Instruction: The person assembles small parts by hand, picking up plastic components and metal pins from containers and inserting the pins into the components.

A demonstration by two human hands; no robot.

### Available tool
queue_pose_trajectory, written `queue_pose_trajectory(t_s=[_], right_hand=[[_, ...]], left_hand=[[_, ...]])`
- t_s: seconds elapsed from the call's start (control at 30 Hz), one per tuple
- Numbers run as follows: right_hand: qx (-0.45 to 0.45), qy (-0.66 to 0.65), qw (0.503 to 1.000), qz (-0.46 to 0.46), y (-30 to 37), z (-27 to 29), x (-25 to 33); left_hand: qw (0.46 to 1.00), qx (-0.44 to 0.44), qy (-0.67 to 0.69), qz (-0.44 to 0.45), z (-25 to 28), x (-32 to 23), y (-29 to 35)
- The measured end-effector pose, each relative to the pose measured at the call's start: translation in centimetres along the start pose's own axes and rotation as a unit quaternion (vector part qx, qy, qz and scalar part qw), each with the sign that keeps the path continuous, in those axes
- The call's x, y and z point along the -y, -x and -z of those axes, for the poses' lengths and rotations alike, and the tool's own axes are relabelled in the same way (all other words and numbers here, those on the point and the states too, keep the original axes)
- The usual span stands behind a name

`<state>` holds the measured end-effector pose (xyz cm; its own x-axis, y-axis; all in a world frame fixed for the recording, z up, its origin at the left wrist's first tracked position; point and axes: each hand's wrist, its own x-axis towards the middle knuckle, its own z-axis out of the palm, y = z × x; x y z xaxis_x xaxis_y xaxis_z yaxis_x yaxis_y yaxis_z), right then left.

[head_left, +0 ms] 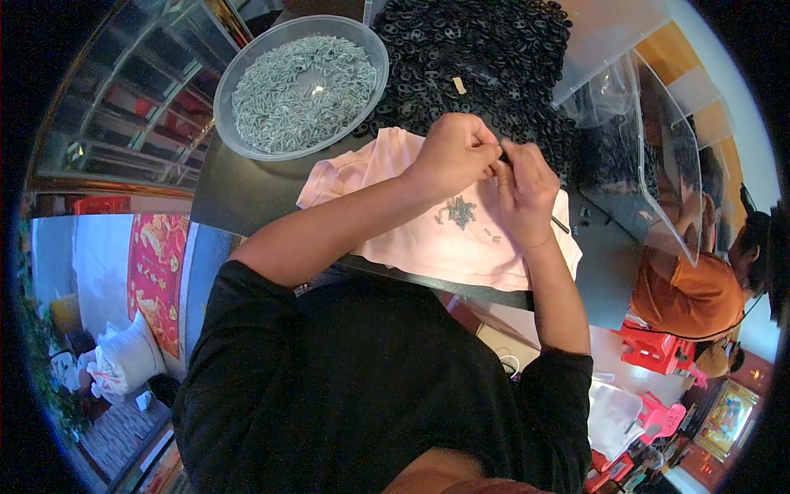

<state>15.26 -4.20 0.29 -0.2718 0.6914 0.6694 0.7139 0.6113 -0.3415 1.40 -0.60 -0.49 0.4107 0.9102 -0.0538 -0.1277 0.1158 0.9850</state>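
Both my hands meet over a pale pink cloth [395, 239] spread on the dark table. My left hand [451, 158] is closed in a pinch, and what its fingertips hold is too small to make out. Fingertip to fingertip with it, my right hand [527, 185] pinches a small black part [504, 152], mostly covered by the fingers. Just below them on the cloth lies a little heap of short silvery metal pieces [461, 212], with a few loose ones beside it. A thin black stick-like tool [560, 224] lies by my right wrist.
A round clear tub [222, 123] full of similar silvery pieces stands at the far left. Beyond my hands spreads a large pile of small black parts with holes [461, 49]. A clear plastic bin [671, 189] stands at right, near a person in orange [699, 288].
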Motion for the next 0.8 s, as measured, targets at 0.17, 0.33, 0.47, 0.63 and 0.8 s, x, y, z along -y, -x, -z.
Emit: queue_pose_trajectory(t_s=[0.17, 0.33, 0.47, 0.63, 0.8], right_hand=[[-0.01, -0.002, 1.0, 0.011, -0.1, 0.1, 0.0], [-0.064, 0.045, 0.995, 0.054, -1.2, 1.2, -0.1], [-0.144, 0.233, 0.959, 0.079, -3.0, 7.2, 0.3], [-0.154, 0.194, 0.962, -0.116, -3.7, 16.7, -5.4], [-0.211, 0.378, 0.901, -0.019, -3.9, 17.3, -4.5]], left_hand=[[1.0, 0.007, -0.014, -0.012, 0.1, -0.7, 0.0], [0.999, 0.03, 0.029, -0.027, 0.3, -1.3, -0.2], [0.996, -0.059, 0.022, -0.069, 1.9, -1.3, -1.0], [0.951, -0.131, -0.202, -0.196, 3.7, -1.0, -2.9], [0.894, -0.088, -0.372, -0.232, 2.8, -0.3, -2.4]])
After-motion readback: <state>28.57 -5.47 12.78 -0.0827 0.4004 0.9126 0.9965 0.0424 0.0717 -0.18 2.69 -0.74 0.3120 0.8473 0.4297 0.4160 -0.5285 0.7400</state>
